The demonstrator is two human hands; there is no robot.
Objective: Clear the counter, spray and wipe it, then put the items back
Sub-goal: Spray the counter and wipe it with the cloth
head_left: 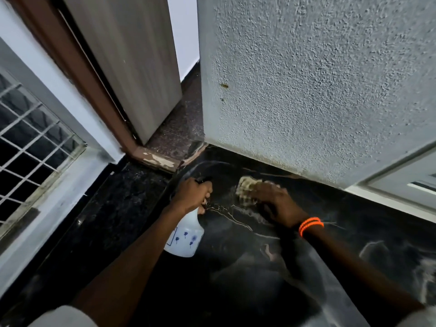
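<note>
The counter (342,244) is black polished stone with pale veins. My left hand (192,193) grips the black trigger head of a white spray bottle (186,237) with small blue flower prints, held just above the stone. My right hand (273,201), an orange band on its wrist, presses a yellowish checked cloth (246,188) flat on the counter close to the back wall. The cloth is partly hidden under my fingers.
A rough grey-white wall (318,90) rises right behind the cloth. A brown door frame (77,74) and a grey door (132,62) stand at the back left. A barred window (30,142) is on the left, a white frame (401,185) on the right.
</note>
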